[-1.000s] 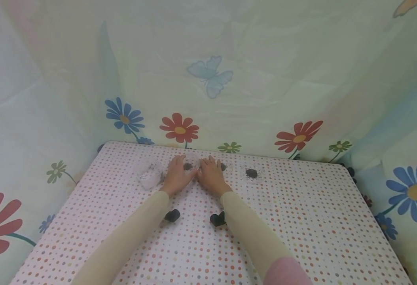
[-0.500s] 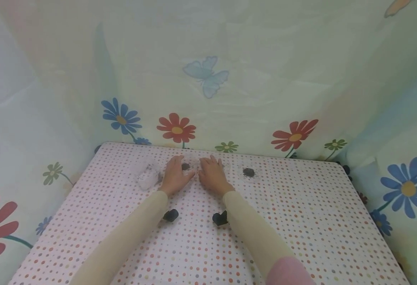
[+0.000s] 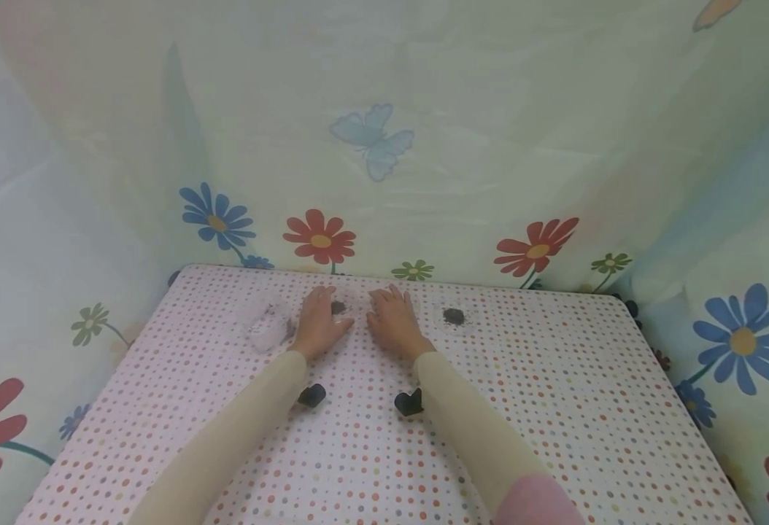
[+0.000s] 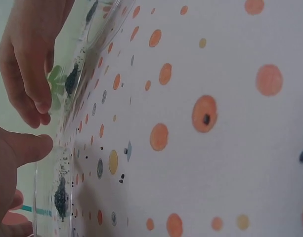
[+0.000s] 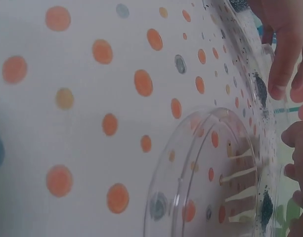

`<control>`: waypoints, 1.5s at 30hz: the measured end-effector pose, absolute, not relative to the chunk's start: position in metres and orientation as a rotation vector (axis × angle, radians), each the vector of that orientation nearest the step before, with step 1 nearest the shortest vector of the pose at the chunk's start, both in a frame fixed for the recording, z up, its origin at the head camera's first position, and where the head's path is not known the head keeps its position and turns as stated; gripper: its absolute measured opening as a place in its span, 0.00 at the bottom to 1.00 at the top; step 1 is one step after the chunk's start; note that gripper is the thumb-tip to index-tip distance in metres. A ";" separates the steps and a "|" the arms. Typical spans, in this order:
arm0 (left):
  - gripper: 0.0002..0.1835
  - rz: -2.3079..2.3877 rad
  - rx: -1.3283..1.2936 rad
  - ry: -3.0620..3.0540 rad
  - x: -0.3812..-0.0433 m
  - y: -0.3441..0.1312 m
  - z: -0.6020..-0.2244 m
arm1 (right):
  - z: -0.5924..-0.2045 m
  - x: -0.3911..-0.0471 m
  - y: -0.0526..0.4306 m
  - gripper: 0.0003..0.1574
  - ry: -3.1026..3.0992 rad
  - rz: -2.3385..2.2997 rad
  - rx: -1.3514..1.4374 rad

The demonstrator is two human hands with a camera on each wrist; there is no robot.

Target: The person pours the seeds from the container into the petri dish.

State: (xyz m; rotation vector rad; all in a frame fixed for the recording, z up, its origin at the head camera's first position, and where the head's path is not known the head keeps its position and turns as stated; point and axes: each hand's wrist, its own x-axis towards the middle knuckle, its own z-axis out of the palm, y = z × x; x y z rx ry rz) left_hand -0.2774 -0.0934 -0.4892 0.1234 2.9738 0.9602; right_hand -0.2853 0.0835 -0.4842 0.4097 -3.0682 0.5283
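My left hand [image 3: 319, 322] reaches over a clear round dish [image 4: 68, 217] holding a small pile of dark granules [image 4: 61, 198]. Its thumb extends above the near side, and the fingers lie toward the far left. My right hand [image 3: 395, 322] hovers around a second such dish, whose dark granules [image 5: 266, 208] show beside the fingers in the right wrist view. That dish is mostly hidden by the hand from above. Fingers of both hands are loosely extended, with a gap between the two thumbs.
Farther right stands another clear dish with dark granules [image 3: 453, 316]. At left is a clear container [image 3: 269, 329] with scattered dark specks. A clear, granule-free dish [image 5: 178, 202] lies near my right wrist. Stray grains dot the polka-dot tabletop [image 3: 358, 452]; a flowered curtain [image 3: 463, 168] borders its back.
My hands have drawn apart. The right one has shifted right over its dish, covering the dark pile that showed beside it before. The head view has turned slightly right.
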 end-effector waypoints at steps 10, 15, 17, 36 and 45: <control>0.42 0.955 0.140 2.967 -0.279 -0.095 -0.497 | -0.481 -0.280 0.092 0.31 -3.028 0.499 0.404; 0.42 0.967 0.140 2.958 -0.279 -0.096 -0.497 | -0.480 -0.278 0.096 0.31 -3.001 0.524 0.414; 0.41 0.962 0.140 2.957 -0.279 -0.097 -0.497 | -0.480 -0.277 0.097 0.31 -2.997 0.511 0.419; 0.31 0.911 0.232 2.967 -0.276 -0.094 -0.485 | -0.463 -0.257 0.113 0.31 -3.007 0.540 0.404; 0.28 0.855 0.289 2.937 -0.280 -0.096 -0.486 | -0.454 -0.248 0.119 0.30 -2.986 0.560 0.438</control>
